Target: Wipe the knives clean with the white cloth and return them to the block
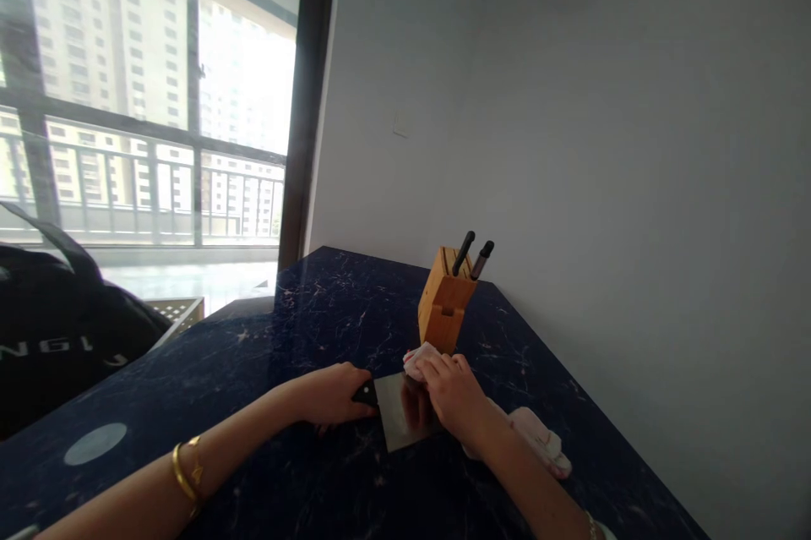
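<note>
My left hand [339, 395] is closed around the black handle of a cleaver [400, 420], whose broad steel blade points to the right over the dark table. In my right hand [457, 392] a pale cloth [419, 357] with a red mark is bunched under the fingers, at the far edge of the blade. The blade's right end is hidden behind that hand. More of the whitish cloth [538, 439] lies on the table beyond my right forearm; whether it is the same piece I cannot tell. Just behind the blade stands a wooden knife block [443, 308].
Two dark-handled tools, one a knife handle [465, 253], stick up from the block. The dark blue marbled table [355, 295] runs back to a grey wall. A pale round disc [95, 444] lies at the left. Beyond the left edge is a black bag [57, 329].
</note>
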Demonstrator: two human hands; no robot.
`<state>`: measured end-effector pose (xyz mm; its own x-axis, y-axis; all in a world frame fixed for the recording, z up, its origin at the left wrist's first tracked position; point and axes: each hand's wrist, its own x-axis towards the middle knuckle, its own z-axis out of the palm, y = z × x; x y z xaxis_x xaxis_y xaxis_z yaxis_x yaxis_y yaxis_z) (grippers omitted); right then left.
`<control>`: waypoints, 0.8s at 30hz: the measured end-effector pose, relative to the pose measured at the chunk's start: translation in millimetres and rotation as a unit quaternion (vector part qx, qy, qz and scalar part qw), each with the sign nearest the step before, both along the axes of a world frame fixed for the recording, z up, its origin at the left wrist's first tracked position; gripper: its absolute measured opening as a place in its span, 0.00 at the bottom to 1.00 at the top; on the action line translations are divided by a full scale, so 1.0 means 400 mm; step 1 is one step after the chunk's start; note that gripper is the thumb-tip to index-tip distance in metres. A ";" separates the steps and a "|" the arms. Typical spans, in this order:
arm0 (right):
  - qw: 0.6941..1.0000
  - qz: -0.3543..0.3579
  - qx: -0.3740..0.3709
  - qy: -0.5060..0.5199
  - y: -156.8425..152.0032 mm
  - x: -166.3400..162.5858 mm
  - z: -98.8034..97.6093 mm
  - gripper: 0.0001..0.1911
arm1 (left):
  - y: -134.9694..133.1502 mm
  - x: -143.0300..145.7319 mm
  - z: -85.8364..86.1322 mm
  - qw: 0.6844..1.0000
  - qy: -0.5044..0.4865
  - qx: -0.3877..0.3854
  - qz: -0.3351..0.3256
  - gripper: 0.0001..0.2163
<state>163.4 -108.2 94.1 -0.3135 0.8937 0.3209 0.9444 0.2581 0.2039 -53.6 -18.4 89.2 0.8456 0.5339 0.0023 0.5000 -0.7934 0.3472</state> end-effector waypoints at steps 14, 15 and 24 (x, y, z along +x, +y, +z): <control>0.997 0.040 -0.003 0.069 -0.024 -0.056 0.014 0.13 | -0.013 0.002 0.014 1.000 0.007 0.000 0.002 0.15; 0.996 0.057 -0.004 0.075 -0.028 -0.067 0.014 0.12 | -0.014 0.003 0.015 1.000 0.003 0.016 -0.005 0.14; 0.994 -0.098 0.012 0.049 0.006 -0.001 -0.002 0.12 | -0.019 -0.004 0.012 0.999 0.000 -0.036 0.008 0.16</control>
<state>162.8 -105.8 93.5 -0.0997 0.9265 0.3628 0.9917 0.0628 0.1122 -55.3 -26.1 94.0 0.8364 0.5468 -0.0370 0.5130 -0.7574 0.4039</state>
